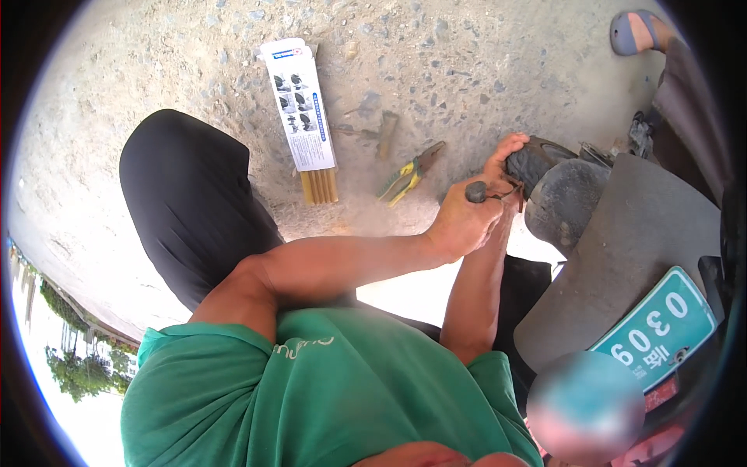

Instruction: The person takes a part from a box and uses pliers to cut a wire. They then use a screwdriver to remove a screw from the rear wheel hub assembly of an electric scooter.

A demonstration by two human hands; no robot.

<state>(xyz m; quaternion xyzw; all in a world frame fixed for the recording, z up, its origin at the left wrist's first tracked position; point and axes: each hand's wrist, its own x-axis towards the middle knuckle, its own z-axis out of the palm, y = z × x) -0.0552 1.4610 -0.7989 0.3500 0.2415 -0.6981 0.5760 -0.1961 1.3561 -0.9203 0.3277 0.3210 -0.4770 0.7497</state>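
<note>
My left hand is closed in a fist round a tool with a dark, rounded handle end. A thin dark piece near its far side meets the wheel's edge; the tool's exact kind is hidden. Beyond it, my right hand grips the side of a dark, dusty tyre, its fingers curled over the far edge. My left wrist crosses in front of the right forearm. The tyre belongs to a motor scooter, whose worn black mudguard stands right beside my hands.
Pliers with yellow-green handles, a T-shaped tool and a white printed box with brown strips lie on gritty ground. A grey flap and green number plate are at right. A sandalled foot is far right.
</note>
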